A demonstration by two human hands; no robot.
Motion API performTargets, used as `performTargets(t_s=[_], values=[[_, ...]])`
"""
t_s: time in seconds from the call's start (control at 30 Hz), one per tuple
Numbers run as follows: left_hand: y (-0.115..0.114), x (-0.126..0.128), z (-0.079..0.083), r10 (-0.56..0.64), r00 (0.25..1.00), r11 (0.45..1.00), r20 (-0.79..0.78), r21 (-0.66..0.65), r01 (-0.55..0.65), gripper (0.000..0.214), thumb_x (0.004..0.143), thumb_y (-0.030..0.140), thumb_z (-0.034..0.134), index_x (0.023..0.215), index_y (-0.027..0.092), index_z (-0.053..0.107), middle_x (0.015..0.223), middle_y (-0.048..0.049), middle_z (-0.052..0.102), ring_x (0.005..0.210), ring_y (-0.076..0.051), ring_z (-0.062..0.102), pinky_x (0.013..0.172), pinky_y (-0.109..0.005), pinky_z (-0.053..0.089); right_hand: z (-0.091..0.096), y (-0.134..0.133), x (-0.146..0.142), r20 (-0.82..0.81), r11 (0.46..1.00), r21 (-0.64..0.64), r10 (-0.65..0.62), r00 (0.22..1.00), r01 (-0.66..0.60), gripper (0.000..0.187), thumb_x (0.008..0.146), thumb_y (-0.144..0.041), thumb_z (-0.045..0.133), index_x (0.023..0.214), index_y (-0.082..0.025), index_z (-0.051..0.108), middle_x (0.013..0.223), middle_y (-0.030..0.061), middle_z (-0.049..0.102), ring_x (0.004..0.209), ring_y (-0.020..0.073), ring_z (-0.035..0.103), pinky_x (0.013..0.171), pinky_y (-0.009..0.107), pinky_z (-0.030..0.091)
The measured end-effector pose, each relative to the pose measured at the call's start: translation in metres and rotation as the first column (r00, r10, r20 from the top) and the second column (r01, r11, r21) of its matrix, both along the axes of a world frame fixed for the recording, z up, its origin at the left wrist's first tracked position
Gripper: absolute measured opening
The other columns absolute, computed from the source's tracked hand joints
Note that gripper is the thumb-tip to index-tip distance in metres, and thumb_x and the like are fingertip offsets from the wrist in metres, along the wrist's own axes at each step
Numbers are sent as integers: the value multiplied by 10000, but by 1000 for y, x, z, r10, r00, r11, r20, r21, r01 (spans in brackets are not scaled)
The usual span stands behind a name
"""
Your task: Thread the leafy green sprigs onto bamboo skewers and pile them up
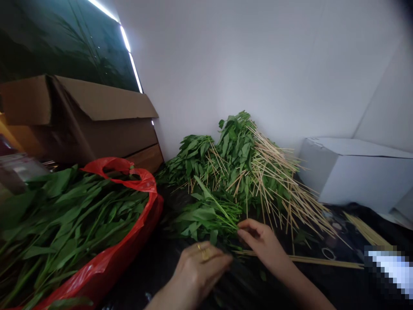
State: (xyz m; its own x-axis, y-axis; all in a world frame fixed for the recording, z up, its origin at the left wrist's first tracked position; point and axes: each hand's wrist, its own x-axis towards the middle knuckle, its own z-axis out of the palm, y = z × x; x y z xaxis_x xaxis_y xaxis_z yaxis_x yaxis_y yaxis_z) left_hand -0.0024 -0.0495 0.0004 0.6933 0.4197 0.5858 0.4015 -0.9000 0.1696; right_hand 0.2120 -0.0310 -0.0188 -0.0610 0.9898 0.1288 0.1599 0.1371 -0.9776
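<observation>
My left hand (201, 267), with a gold ring on one finger, is curled closed over leafy green stems low in the middle. My right hand (261, 241) pinches the stems of a small bunch of green leaves (203, 213) and rests on a bamboo skewer (309, 259) lying across the black surface. Just behind the hands lies a heap of skewered greens (238, 159) with many pale sticks (287, 189) fanning out to the right.
A red plastic bag (129, 241) full of loose leafy greens (64, 211) fills the left. Brown cardboard boxes (97, 120) stand behind it. A white box (351, 172) sits at the right by the wall. More skewers (368, 232) lie at far right.
</observation>
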Motion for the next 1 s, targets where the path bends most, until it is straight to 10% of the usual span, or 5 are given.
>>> performTargets(t_s=[0.13, 0.3, 0.43, 0.63, 1.0], values=[[14, -2, 25, 63, 998, 998, 29, -24, -62, 142, 923, 190, 569, 1038, 235, 640, 917, -13, 665, 809, -139, 584, 726, -248, 412, 1, -5, -4, 199, 981, 186, -89, 976, 52, 183, 828, -345, 561, 857, -199, 668, 765, 18, 687, 719, 187, 638, 677, 296, 476], [1, 10, -2, -67, 935, 990, -347, -141, 19, 121, 884, 300, 637, 800, 222, 598, 761, 33, 632, 722, -132, 564, 649, -254, 368, 0, -9, -5, 294, 928, 367, -184, 938, 66, 133, 865, -273, 553, 882, -209, 668, 878, 29, 717, 833, 190, 664, 772, 292, 484], [-6, 12, -11, -29, 955, 983, -296, -180, -26, 301, 777, 473, 720, 812, 215, 568, 692, 49, 608, 673, -130, 567, 632, -251, 372, -6, -8, -5, 353, 879, 477, -222, 909, 29, 111, 890, -217, 541, 916, -206, 648, 887, 32, 700, 845, 188, 655, 773, 298, 486], [28, 4, 20, 182, 980, 975, 83, 115, -191, 152, 957, 216, 515, 1060, 211, 626, 950, -34, 676, 845, -165, 572, 753, -287, 401, -10, -10, -7, 461, 805, 589, -260, 848, -73, 136, 933, -165, 480, 968, -205, 606, 869, 39, 657, 825, 204, 609, 756, 337, 475], [54, 4, 21, 218, 912, 941, -348, 323, -102, 118, 948, 205, 508, 975, 179, 620, 810, -23, 630, 813, -192, 509, 697, -355, 292, -14, -11, -7, 615, 798, 576, -279, 738, -178, 165, 949, -158, 452, 983, -194, 609, 875, 48, 646, 828, 222, 586, 773, 375, 462]])
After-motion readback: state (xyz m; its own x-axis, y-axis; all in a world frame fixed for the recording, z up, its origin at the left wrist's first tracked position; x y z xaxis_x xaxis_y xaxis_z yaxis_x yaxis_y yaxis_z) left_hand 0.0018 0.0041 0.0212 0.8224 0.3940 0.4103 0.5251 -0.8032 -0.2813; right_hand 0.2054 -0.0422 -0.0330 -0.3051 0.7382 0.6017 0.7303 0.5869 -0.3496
